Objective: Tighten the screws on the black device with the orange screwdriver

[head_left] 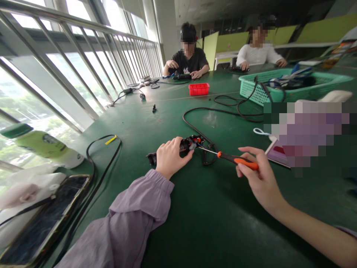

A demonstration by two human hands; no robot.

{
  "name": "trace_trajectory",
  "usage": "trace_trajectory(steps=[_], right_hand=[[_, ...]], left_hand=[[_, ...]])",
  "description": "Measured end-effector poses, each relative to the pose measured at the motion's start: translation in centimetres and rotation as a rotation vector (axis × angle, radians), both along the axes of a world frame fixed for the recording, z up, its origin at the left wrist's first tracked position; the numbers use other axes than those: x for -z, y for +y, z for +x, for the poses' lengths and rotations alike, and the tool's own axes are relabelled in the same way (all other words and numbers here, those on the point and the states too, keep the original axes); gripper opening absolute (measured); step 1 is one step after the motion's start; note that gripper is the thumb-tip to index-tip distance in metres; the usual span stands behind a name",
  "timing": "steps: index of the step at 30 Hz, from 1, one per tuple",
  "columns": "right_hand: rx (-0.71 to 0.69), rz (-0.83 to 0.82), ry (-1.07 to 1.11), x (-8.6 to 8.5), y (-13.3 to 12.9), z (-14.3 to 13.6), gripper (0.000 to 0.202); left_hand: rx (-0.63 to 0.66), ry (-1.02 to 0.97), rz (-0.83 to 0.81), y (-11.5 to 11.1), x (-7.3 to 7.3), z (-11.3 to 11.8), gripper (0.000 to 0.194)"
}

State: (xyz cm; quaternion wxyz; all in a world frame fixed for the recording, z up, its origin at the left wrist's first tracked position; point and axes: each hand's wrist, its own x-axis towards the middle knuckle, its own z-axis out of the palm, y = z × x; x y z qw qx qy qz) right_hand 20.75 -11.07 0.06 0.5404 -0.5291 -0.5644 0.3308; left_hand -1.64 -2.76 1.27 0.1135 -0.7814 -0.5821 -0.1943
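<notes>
My left hand (169,158) is closed around a black corded device (184,144), holding it low over the green table. The device's right end shows bare inner parts, with small red pieces and thin wires. In my right hand (262,175) is an orange and black screwdriver (237,160), pinched by the handle between thumb and fingers. Its thin metal shaft points left, and the tip is at the device's exposed end; whether it sits in a screw I cannot tell. A black cable (200,108) loops on the table behind the device.
A green basket (252,91) of cables and tools stands at the back right, near a red tray (199,89). Left are a bottle (41,145), a phone (47,219) and a black strap (104,175). Two people (191,56) sit across the table.
</notes>
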Motion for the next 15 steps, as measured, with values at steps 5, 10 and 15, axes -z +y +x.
trace_trajectory(steps=[5, 10, 15], right_hand=[[-0.056, -0.054, -0.006, 0.05, -0.11, -0.02, 0.027], [-0.005, -0.050, -0.043, 0.18, -0.04, 0.07, 0.026], [-0.038, -0.047, -0.031, 0.10, -0.06, -0.02, 0.032]], left_hand=[[-0.002, -0.002, -0.003, 0.01, 0.00, 0.00, 0.040], [-0.007, -0.003, -0.016, -0.03, -0.06, 0.04, 0.040], [-0.005, -0.012, -0.018, -0.02, 0.01, 0.01, 0.041]])
